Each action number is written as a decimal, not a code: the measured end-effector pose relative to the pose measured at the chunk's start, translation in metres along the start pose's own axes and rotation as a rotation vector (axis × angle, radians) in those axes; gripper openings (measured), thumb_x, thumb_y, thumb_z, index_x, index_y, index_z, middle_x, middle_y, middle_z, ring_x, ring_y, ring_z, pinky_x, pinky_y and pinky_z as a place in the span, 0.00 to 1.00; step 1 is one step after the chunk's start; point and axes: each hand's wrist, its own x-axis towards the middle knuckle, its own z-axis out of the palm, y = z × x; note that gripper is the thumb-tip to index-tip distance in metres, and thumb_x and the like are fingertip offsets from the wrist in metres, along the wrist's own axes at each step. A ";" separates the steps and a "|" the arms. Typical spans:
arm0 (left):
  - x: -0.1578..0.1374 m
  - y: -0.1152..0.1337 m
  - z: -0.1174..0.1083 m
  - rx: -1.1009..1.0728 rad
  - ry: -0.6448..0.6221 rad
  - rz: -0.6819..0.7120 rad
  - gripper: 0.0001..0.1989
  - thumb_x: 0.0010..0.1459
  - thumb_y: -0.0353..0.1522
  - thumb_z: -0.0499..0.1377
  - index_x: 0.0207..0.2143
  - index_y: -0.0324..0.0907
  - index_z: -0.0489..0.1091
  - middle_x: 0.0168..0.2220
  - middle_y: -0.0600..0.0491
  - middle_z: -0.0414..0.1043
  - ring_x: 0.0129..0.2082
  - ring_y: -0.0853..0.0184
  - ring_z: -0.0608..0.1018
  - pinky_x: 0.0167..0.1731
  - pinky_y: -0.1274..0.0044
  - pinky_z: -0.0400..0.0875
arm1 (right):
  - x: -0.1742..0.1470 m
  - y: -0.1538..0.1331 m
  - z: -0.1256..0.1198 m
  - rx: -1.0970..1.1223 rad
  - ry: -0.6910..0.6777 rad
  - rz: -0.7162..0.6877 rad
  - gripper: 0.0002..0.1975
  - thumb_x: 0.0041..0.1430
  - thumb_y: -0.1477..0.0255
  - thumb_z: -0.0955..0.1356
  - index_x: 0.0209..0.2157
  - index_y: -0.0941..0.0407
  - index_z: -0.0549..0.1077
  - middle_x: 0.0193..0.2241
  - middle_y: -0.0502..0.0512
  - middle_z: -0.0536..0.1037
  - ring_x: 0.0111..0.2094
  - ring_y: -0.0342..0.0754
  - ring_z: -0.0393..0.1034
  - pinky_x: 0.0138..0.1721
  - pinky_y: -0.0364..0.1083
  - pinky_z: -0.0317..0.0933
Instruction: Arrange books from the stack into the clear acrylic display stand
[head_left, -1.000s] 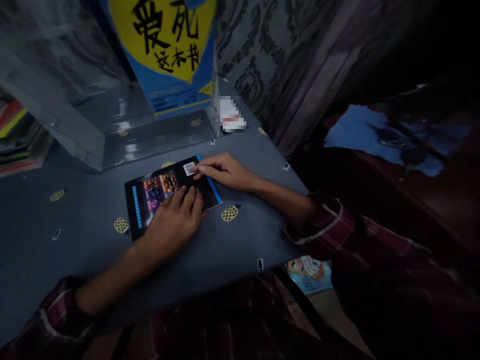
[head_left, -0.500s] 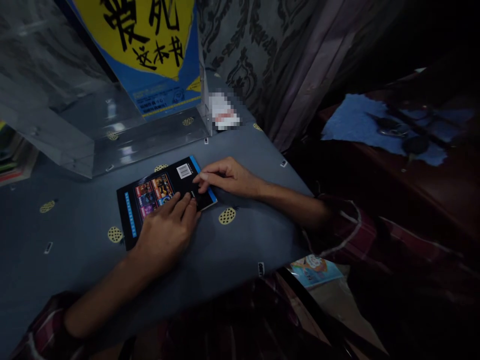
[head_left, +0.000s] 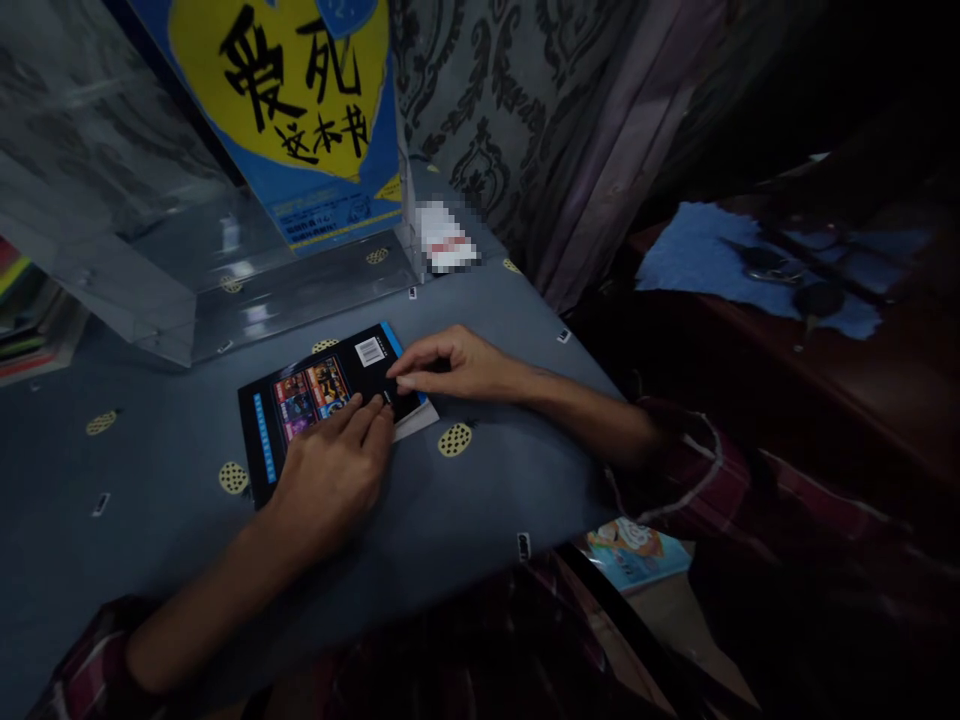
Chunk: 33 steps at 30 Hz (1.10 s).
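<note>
Beside the right hand (head_left: 459,368), white pages (head_left: 418,420) now show.

A booklet (head_left: 296,395) lies on the tabletop (head_left: 480,540), the left hand (head_left: 337,470) across its near side, the right hand (head_left: 457,365) at its right end. Behind it stands a rack (head_left: 161,300) holding an upright book (head_left: 315,150); stacked books (head_left: 34,320) sit to the rack's left. Farther right, beyond the tabletop, lies a cloth (head_left: 694,260).
</note>
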 end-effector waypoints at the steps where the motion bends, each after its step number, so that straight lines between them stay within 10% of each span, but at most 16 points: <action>1: 0.000 0.000 0.000 0.003 0.004 0.007 0.18 0.68 0.25 0.50 0.51 0.36 0.78 0.50 0.40 0.82 0.52 0.52 0.83 0.44 0.63 0.85 | 0.000 0.001 -0.001 0.007 -0.019 -0.005 0.10 0.60 0.68 0.73 0.42 0.57 0.82 0.33 0.50 0.85 0.36 0.44 0.79 0.41 0.44 0.71; 13: -0.008 -0.010 -0.004 -0.067 -0.027 0.029 0.14 0.71 0.29 0.54 0.49 0.36 0.78 0.53 0.40 0.80 0.53 0.53 0.82 0.49 0.63 0.82 | -0.008 -0.009 -0.009 -0.439 -0.261 -0.160 0.23 0.57 0.62 0.78 0.54 0.52 0.79 0.45 0.56 0.80 0.50 0.52 0.71 0.54 0.54 0.67; 22: -0.058 -0.081 -0.003 0.002 -0.127 -0.386 0.21 0.73 0.37 0.50 0.63 0.39 0.69 0.64 0.40 0.71 0.60 0.50 0.76 0.50 0.59 0.79 | -0.005 -0.010 -0.013 -0.600 -0.338 -0.189 0.16 0.66 0.63 0.72 0.54 0.49 0.80 0.49 0.57 0.78 0.52 0.53 0.70 0.56 0.56 0.66; 33: -0.066 -0.044 -0.027 0.083 -0.244 -0.364 0.17 0.71 0.40 0.55 0.53 0.40 0.75 0.51 0.41 0.79 0.45 0.52 0.81 0.32 0.68 0.78 | 0.018 -0.002 -0.037 -0.738 -0.259 -0.229 0.17 0.69 0.74 0.65 0.54 0.51 0.79 0.57 0.57 0.80 0.61 0.52 0.71 0.60 0.58 0.68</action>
